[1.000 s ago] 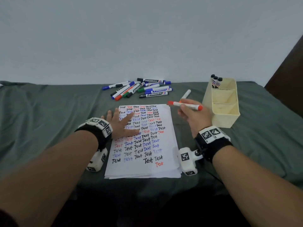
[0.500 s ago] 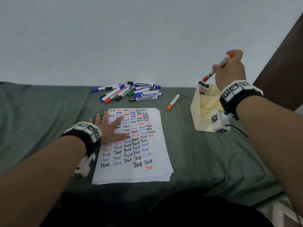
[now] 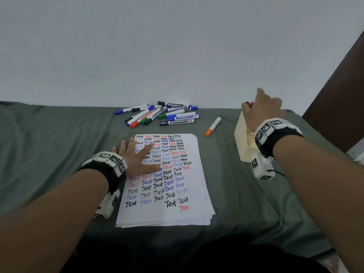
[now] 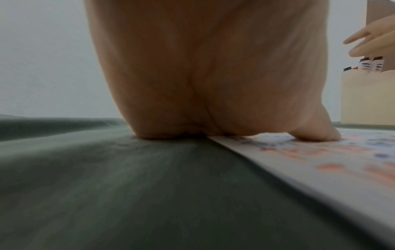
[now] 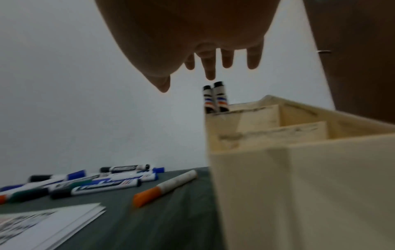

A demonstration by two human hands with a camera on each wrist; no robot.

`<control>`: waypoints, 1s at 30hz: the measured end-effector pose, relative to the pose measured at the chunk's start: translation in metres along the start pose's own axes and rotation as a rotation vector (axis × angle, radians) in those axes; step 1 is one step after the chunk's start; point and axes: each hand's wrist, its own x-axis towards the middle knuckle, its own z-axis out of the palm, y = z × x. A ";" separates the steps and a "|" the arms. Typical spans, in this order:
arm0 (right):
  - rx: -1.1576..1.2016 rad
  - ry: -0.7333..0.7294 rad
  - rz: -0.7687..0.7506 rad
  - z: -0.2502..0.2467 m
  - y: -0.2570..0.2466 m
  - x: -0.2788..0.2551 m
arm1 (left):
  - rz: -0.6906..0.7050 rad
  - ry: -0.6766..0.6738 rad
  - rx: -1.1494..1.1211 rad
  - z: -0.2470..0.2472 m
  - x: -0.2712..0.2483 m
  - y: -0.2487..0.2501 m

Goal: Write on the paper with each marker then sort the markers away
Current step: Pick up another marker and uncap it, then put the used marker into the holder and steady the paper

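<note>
Loose orange-capped marker (image 3: 213,126): lies flat on the green cloth (image 3: 49,154), right of centre in the head view. Long axis runs diagonally, orange cap toward lower left, white barrel end toward upper right. Slim, round, smooth plastic. In the right wrist view (image 5: 165,187) it sits just left of the holder, apart from it.

Marker pile (image 3: 159,115): upper centre, against the pale wall. White barrels with blue, black, green and one orange-red cap, mostly lying left-to-right or slightly slanted, overlapping.

Paper (image 3: 197,194): white stack, edges slightly fanned, long axis running away from the viewer. Rows of "Test" in black, blue and red cover most of the top sheet.

Holder (image 3: 241,142): cream box, matte, with stepped inner dividers. Stored markers (image 5: 214,96) stand upright in its far compartment, black caps up.

Right hand (image 3: 262,111): above the far end of the holder. Right wrist view shows the fingers (image 5: 210,71) straight and spread, pointing down, gripping nothing. A spot of red shows by the fingertips in the head view; too small to tell what.

Left hand (image 3: 136,156): flat, fingers splayed, pressing the paper's left edge; heel on the cloth.

Cloth is wrinkled, dull green.
</note>
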 end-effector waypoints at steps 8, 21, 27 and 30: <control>-0.021 -0.214 -0.549 0.044 -0.065 -0.042 | -0.002 0.002 0.010 0.000 0.000 0.001; -0.110 -0.783 -0.565 0.091 -0.086 -0.085 | 0.016 -0.005 0.004 -0.006 0.001 -0.004; -0.092 -0.808 -0.551 0.094 -0.086 -0.084 | 0.022 0.245 -0.184 -0.053 0.037 -0.024; -0.070 -0.816 -0.541 0.096 -0.085 -0.082 | -0.014 0.350 -0.120 -0.086 0.066 -0.036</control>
